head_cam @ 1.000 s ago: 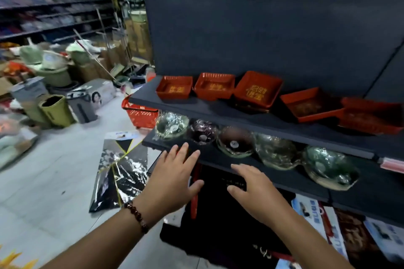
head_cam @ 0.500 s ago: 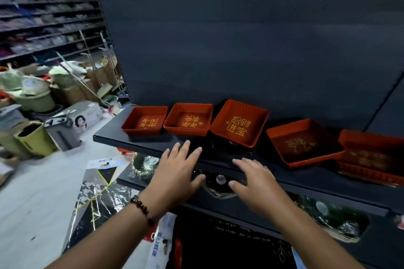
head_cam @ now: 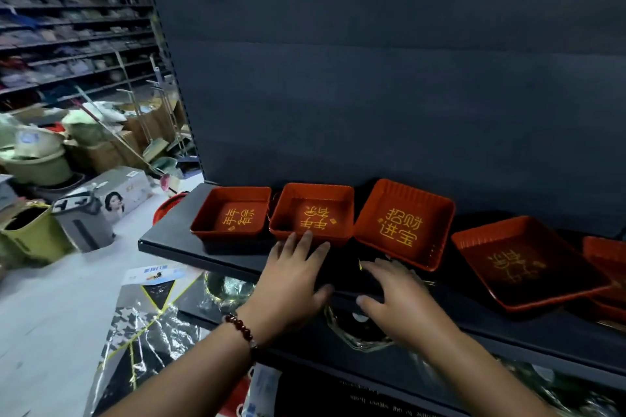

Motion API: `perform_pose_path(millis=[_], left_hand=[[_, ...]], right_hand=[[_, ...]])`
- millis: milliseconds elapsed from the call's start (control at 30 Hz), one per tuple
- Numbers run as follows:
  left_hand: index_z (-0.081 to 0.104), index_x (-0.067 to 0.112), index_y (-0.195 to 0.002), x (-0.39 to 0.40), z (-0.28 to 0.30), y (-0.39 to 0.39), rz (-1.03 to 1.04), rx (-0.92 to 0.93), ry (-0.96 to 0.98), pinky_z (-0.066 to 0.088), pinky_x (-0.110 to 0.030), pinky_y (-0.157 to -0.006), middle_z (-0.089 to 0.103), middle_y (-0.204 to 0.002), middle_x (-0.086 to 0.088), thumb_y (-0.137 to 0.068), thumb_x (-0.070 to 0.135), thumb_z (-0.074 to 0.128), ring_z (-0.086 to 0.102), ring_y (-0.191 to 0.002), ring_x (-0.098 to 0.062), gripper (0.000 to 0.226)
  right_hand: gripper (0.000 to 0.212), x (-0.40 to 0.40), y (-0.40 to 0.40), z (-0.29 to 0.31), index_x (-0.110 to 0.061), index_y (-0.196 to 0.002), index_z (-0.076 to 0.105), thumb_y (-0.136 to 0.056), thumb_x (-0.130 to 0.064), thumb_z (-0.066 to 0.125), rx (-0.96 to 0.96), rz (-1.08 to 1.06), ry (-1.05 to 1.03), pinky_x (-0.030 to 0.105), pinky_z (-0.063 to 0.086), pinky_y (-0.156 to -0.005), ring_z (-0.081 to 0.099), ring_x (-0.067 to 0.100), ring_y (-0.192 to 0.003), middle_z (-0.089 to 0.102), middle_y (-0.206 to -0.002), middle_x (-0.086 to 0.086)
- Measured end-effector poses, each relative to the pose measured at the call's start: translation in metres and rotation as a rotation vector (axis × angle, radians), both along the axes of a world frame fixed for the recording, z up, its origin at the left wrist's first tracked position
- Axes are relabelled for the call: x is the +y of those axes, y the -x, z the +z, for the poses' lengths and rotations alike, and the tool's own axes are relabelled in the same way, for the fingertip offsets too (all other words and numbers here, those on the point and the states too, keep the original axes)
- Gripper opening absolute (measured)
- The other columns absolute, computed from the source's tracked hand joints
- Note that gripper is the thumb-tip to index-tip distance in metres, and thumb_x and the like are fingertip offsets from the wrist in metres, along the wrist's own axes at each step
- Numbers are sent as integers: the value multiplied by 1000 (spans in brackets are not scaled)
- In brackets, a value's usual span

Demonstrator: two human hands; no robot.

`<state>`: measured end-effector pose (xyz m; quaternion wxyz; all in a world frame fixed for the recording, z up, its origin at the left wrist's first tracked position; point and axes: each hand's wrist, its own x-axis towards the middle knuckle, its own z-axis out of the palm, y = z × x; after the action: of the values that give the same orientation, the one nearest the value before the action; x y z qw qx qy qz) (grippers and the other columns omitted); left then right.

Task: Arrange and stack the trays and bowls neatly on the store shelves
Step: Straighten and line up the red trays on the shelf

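Note:
Several red square trays with gold characters sit in a row on the dark upper shelf [head_cam: 176, 244]: a left tray [head_cam: 233, 218], a second tray [head_cam: 313, 213], a tilted third tray [head_cam: 404, 223] and a larger flat tray [head_cam: 521, 262]; one more tray [head_cam: 606, 257] is cut off at the right. My left hand [head_cam: 293, 281], fingers straight, reaches to the front rim of the second tray. Over the shelf edge below the tilted tray, my right hand [head_cam: 403, 298] is spread, holding nothing. Clear glass bowls [head_cam: 230, 288] on the lower shelf are mostly hidden.
A dark back panel [head_cam: 372, 95] rises behind the shelf. On the floor at left stand a green bin [head_cam: 30, 234], a grey bin [head_cam: 84, 220], a printed box [head_cam: 118, 193] and piled goods. Plastic-wrapped sheets [head_cam: 142, 325] lie on the floor below.
The view rose from the bowl shelf to the tray shelf. Both hands moved up and forward from the lower shelf to the upper shelf's front edge, near the trays.

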<state>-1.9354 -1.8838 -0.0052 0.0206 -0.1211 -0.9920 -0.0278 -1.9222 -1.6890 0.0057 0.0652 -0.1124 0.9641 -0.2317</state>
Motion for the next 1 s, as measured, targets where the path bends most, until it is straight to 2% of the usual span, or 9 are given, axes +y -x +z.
perform_pose_path(millis=[133, 300, 433, 533, 600, 700, 933, 1000], left_hand=[[6, 28, -153, -53, -10, 44, -52, -76, -19, 2, -46, -119, -5, -162, -6, -98, 44, 39, -4, -148, -28, 66], [6, 22, -153, -104, -24, 100, -168, -67, -16, 2, -46, -120, -3, -161, -6, -103, 35, 23, -5, -147, -28, 55], [9, 18, -153, -114, -48, 132, -272, -82, 29, 2, -49, -119, 6, -161, -5, -104, 33, 21, -1, -148, -30, 53], [20, 20, -152, -115, -64, 154, -308, -125, -35, 2, -48, -119, 29, -156, 0, -103, 30, 27, 12, -147, -25, 50], [34, 21, -146, -116, -72, 163, -311, -93, -109, 7, -45, -118, 48, -143, 1, -101, 28, 32, 33, -139, -21, 45], [57, 25, -121, -115, -76, 168, -287, -22, -162, 18, -41, -113, 63, -119, 6, -98, 22, 40, 54, -117, -16, 29], [67, 29, -91, -109, -59, 181, -189, 50, -354, 41, -35, -94, 69, -94, 13, -89, 29, 61, 62, -89, -6, 6], [65, 29, -92, -105, -54, 180, -160, 29, -440, 46, -33, -88, 66, -94, 15, -91, 30, 60, 58, -87, -3, 6]], right_hand=[[60, -50, 40, -11, -31, -148, 23, -94, -42, 48, -23, -96, 5, 34, 6, -118, 6, 15, -145, 15, -158, -6], [59, -113, 74, -38, -35, -149, 19, -96, -38, 46, 2, -195, 46, 32, 0, -116, -6, 10, -145, 6, -158, -12], [61, -132, 90, -54, -30, -149, 20, -95, -36, 48, 66, -265, -16, 34, 2, -117, -4, 13, -145, 7, -159, -7], [62, -132, 101, -60, -29, -150, 17, -96, -34, 46, 78, -267, -59, 34, -1, -118, -4, 15, -146, 7, -159, -5], [63, -127, 108, -67, -29, -150, 16, -95, -35, 46, 65, -267, -88, 35, -1, -118, -3, 16, -146, 6, -159, -4], [64, -119, 114, -75, -28, -150, 15, -95, -35, 47, 43, -272, -113, 36, 1, -118, -2, 18, -146, 8, -159, -4], [50, -97, 145, -72, -27, -146, 30, -98, -27, 41, 129, -210, -61, 38, 4, -117, 5, 21, -146, 26, -154, -4], [42, -91, 155, -69, -26, -139, 42, -97, -24, 44, 163, -191, -23, 38, 8, -116, 13, 21, -144, 37, -148, -5]])
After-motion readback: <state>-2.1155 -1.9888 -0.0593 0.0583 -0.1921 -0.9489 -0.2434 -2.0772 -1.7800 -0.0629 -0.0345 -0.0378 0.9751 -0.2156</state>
